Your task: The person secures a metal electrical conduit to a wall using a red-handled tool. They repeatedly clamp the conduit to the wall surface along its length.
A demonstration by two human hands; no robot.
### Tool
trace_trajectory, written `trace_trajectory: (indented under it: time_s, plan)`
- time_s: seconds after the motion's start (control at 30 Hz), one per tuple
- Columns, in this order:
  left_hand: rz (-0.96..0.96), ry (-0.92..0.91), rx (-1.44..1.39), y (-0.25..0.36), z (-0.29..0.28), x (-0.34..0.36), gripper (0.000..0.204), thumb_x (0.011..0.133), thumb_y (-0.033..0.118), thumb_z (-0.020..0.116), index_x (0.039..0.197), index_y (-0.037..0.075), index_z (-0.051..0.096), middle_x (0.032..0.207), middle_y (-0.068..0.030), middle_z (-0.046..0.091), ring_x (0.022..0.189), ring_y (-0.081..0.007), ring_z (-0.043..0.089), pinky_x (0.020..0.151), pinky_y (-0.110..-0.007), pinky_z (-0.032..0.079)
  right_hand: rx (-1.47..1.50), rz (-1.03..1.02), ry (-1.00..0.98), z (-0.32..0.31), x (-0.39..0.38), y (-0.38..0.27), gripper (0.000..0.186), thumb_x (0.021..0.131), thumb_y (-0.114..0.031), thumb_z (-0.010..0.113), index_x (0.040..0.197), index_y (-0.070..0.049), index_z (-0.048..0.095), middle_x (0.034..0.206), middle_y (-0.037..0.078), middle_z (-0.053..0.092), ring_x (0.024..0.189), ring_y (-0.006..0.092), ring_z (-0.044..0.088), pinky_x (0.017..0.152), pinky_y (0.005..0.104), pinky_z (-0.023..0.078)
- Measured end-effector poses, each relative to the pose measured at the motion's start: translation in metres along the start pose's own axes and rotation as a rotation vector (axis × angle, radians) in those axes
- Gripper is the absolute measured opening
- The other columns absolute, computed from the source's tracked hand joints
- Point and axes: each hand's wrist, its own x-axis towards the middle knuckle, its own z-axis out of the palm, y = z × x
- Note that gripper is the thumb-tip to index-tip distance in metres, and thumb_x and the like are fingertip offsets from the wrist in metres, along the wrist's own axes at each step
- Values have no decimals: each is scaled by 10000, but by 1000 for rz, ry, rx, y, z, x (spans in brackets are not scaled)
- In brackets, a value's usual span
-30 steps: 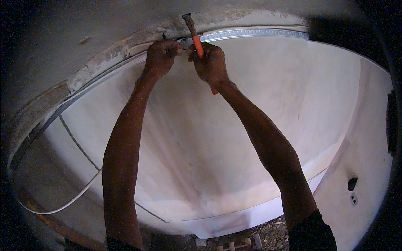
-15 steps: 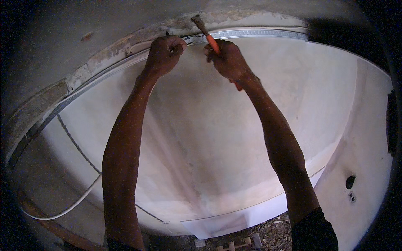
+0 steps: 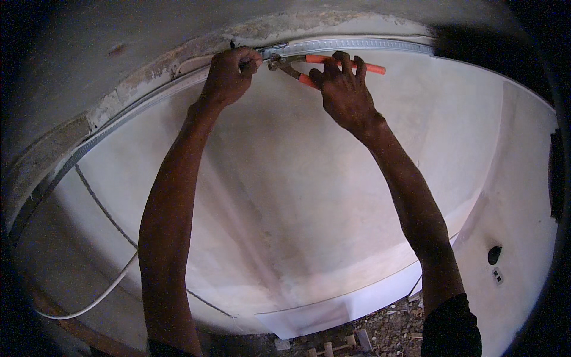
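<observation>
A pair of pincers (image 3: 291, 67) with orange handles is in my right hand (image 3: 351, 95). Its handles are spread apart, my fingers lie over them, and its worn jaws point left, close to the metal track (image 3: 363, 45). My left hand (image 3: 229, 77) is raised to the same track, just left of the jaws, with thumb and fingers pinched together. What the pinch holds is hidden; a small dark tip (image 3: 232, 44) pokes up behind the knuckles. Between the hands, a short piece of metal (image 3: 273, 49) lies along the track.
The track runs along the top of a large pale wall panel (image 3: 297, 178), below rough, chipped plaster (image 3: 172, 71). A white cable (image 3: 101, 297) curves at lower left. A socket box (image 3: 497, 275) and a dark hole (image 3: 494, 255) are at right. Rubble (image 3: 392, 321) covers the floor.
My right hand has turned the pincers from upright to lying sideways, with the handles now spread and the jaws brought down to the track. My left hand stays nearly in place.
</observation>
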Motion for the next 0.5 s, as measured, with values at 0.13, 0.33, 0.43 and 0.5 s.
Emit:
trace_trajectory:
  time_s: [0.13, 0.33, 0.43, 0.5]
  plan:
    - [10, -24, -25, 7, 1, 1, 111, 846, 89, 621, 922, 17, 659, 851, -123, 688, 794, -212, 663, 741, -342, 496, -70, -46, -27, -6, 5, 9, 291, 807, -10, 541, 1079, -102, 592, 1127, 141, 506, 1158, 306, 416, 956, 550, 318]
    - [6, -19, -41, -1, -3, -2, 130, 854, 108, 623, 936, 12, 653, 850, -124, 685, 793, -219, 661, 742, -336, 493, -81, -81, -47, 0, 10, 6, 311, 777, -15, 567, 1074, -106, 585, 1083, 101, 518, 1089, 283, 441, 889, 497, 359]
    - [11, -25, -40, 3, -2, 0, 126, 854, 103, 619, 937, 14, 653, 849, -122, 683, 796, -216, 659, 744, -335, 492, -95, -90, -67, -1, 10, 13, 315, 763, -18, 578, 1067, -101, 583, 1051, 87, 540, 1050, 273, 451, 862, 466, 370]
    - [-5, -27, -38, 5, -2, -1, 121, 853, 100, 617, 934, 18, 653, 848, -121, 683, 799, -212, 658, 744, -333, 493, -96, -96, -60, 2, 10, 14, 315, 754, -20, 583, 1059, -98, 584, 1037, 76, 555, 1035, 267, 455, 856, 451, 373]
